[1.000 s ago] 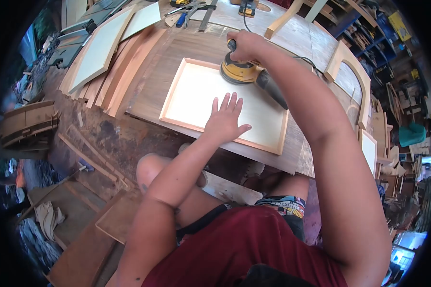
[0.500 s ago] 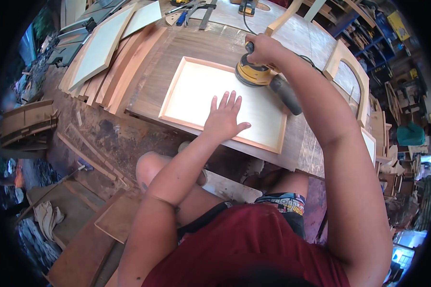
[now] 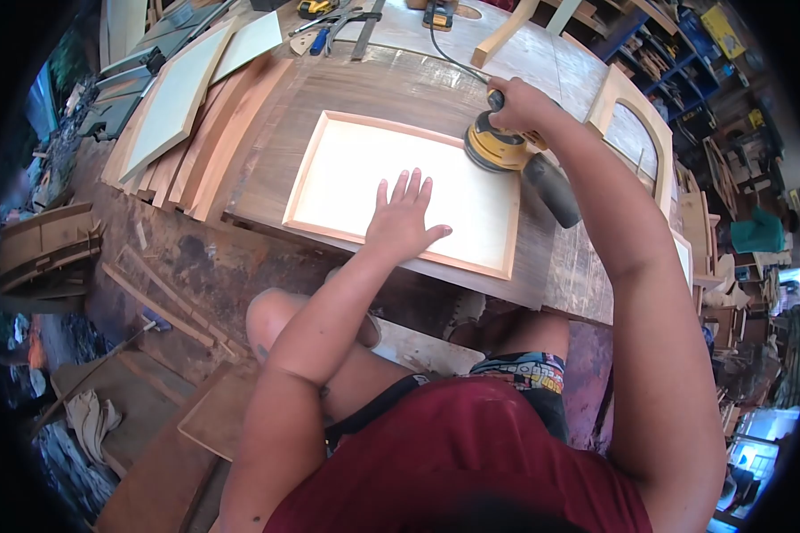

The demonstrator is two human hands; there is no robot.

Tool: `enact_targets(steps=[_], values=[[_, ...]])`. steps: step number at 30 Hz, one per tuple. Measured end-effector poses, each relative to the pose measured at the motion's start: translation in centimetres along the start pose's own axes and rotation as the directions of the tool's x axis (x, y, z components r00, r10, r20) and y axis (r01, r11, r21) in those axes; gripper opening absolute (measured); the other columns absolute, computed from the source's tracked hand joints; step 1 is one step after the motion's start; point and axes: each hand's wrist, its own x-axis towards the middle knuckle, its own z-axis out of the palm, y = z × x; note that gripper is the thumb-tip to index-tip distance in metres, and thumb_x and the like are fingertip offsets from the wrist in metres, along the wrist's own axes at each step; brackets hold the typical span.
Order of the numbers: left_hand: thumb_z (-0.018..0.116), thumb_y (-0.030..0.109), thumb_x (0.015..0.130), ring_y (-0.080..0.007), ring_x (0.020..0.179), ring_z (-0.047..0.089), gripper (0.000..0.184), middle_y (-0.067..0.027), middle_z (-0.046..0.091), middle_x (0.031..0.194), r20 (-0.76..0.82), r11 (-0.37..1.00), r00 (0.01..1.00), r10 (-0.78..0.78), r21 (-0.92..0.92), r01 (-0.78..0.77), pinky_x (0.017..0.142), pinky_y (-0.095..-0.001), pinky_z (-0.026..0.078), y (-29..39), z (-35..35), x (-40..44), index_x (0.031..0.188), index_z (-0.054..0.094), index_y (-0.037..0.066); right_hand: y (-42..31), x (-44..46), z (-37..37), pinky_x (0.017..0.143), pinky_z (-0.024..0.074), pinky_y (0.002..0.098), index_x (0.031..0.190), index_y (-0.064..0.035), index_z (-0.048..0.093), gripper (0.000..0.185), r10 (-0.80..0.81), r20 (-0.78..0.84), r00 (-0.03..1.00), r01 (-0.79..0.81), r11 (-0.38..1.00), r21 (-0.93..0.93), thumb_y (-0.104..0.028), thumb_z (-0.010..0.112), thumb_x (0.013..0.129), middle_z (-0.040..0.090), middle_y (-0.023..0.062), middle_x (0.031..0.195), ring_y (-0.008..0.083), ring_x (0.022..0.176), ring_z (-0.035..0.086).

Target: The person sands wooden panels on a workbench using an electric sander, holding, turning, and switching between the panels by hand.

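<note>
A shallow wooden tray-like panel (image 3: 356, 160), pale inside with a raised light-wood rim, lies on the brown wooden tabletop (image 3: 400, 84). My left hand (image 3: 404, 218) rests flat with fingers spread on the near part of the panel. With my right hand (image 3: 523, 105) I grip a yellow and black orbital sander (image 3: 496, 147) by its top. The sander sits at the panel's far right corner, its black dust canister (image 3: 553, 191) pointing to the right. Its pad is mostly hidden under the body.
Wooden boards and framed panels (image 3: 182, 98) are stacked at the left. Pliers (image 3: 336, 25), a blue-handled tool (image 3: 317, 42) and a yellow tape measure (image 3: 316, 9) lie at the back. An arched wooden frame (image 3: 636, 111) stands right, near the sander's cord (image 3: 453, 59).
The sander in my right hand has moved right along the panel's far edge to its corner. My left hand stays flat on the panel. The whole view has shifted slightly.
</note>
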Motion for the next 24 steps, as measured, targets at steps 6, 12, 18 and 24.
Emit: enact_targets(steps=[6, 12, 18, 24], values=[[0.05, 0.065, 0.096, -0.0315, 0.159, 0.012, 0.095, -0.019, 0.018, 0.17, 0.026, 1.0, 1.0, -0.001, 0.007, 0.0, 0.127, -0.0557, 0.005, 0.1, -0.3, 0.0, 0.162, 0.023, 0.003, 1.0, -0.9, -0.2, 0.102, 0.0535, 0.0435, 0.141, -0.017, 0.057, 0.069, 0.018, 0.031, 0.999, -0.018, 1.0, -0.002, -0.031, 0.078, 0.077, 0.064, 0.0186, 0.131, 0.0352, 0.12, 0.064], [0.052, 0.065, 0.095, -0.0341, 0.159, 0.012, 0.095, -0.021, 0.018, 0.169, 0.016, 1.0, 1.0, 0.01, 0.006, -0.01, 0.126, -0.0564, 0.007, 0.0, -0.1, 0.0, 0.162, 0.024, 0.003, -3.2, 0.2, -0.2, 0.1, 0.055, 0.045, 0.141, -0.0177, 0.057, 0.069, -0.048, -0.01, 0.999, 0.048, 0.999, -0.013, -0.031, 0.077, 0.077, 0.063, 0.018, 0.132, 0.0339, 0.12, 0.064], [0.052, 0.065, 0.095, -0.0341, 0.159, 0.011, 0.095, -0.021, 0.018, 0.169, 0.001, 1.0, 1.0, 0.015, 0.0, -0.015, 0.126, -0.057, 0.007, 0.0, -0.1, 0.1, 0.162, 0.024, 0.003, -9.0, 2.5, -0.2, 0.1, 0.0546, 0.0443, 0.143, -0.0216, 0.056, 0.069, -0.151, -0.038, 0.988, 0.15, 0.988, -0.026, -0.033, 0.077, 0.078, 0.062, 0.0167, 0.133, 0.0335, 0.122, 0.063], [0.052, 0.065, 0.095, -0.0369, 0.158, 0.012, 0.095, -0.0229, 0.019, 0.169, -0.021, 0.999, 0.999, 0.03, -0.011, -0.03, 0.126, -0.0581, 0.009, -0.4, 0.3, 0.3, 0.161, 0.025, 0.003, -15.3, 5.3, -0.3, 0.097, 0.0548, 0.0434, 0.138, -0.0198, 0.059, 0.067, -0.257, -0.118, 0.959, 0.257, 0.966, -0.021, -0.033, 0.078, 0.076, 0.064, 0.0164, 0.127, 0.0334, 0.117, 0.065]])
